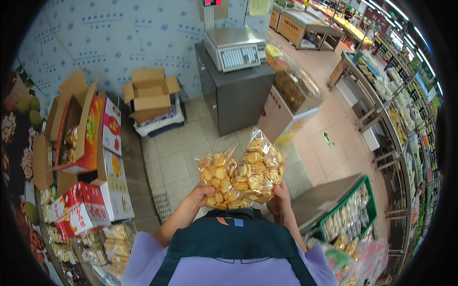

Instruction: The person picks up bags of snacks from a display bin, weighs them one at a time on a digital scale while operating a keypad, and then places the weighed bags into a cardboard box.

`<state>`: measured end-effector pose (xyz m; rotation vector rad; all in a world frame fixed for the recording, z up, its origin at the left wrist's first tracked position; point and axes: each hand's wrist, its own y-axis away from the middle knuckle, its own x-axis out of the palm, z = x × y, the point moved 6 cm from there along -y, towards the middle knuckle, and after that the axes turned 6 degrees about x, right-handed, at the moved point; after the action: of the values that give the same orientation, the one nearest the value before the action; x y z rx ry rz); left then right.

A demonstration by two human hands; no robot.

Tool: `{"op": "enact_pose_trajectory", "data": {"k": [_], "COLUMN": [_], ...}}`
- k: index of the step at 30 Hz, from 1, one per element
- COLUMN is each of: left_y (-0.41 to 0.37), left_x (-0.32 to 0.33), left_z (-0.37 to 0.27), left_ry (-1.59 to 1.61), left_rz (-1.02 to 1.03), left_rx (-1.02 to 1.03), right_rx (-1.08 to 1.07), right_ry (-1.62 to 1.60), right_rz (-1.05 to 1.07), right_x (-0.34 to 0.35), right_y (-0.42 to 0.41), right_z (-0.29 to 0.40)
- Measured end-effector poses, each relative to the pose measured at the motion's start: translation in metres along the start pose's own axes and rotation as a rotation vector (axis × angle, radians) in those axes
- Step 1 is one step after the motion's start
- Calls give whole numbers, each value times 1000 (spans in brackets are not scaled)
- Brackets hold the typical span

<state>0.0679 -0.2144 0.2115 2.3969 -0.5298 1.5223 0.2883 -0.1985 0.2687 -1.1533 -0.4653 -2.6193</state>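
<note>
Two clear plastic bags of small round golden biscuits are held side by side in front of my dark green apron (229, 237). My left hand (203, 194) grips the left bag (219, 175) at its lower left edge, thumb on the front. My right hand (279, 200) holds the right bag (260, 166) at its lower right side, with some fingers hidden behind it. The bags touch and overlap in the middle, and the right one reaches higher.
Ahead, a weighing scale (239, 53) with a keypad stands on a dark grey cabinet (238, 96). Open cardboard boxes (148, 96) and snack cartons (86, 211) lie to the left. A green crate (372, 211) of wrapped goods is at right, near produce shelves (388, 111).
</note>
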Motion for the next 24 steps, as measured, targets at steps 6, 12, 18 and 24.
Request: {"op": "enact_pose_trajectory", "data": {"k": [6, 12, 18, 24], "left_y": [-97, -160, -262, -365], "left_x": [-37, -81, -108, -101], "left_z": [-67, -93, -154, -252], "left_ry": [13, 2, 145, 120], "left_rz": [-10, -212, -197, -179], "left_rx": [101, 101, 84, 80], "right_rx": [4, -16, -122, -211], "right_ry": [118, 303, 396, 566], "right_rz": [-136, -364, -321, -337], "right_x": [-2, -15, 12, 28], "right_y": [-157, -318, -500, -682], "right_z": [73, 117, 168, 204]}}
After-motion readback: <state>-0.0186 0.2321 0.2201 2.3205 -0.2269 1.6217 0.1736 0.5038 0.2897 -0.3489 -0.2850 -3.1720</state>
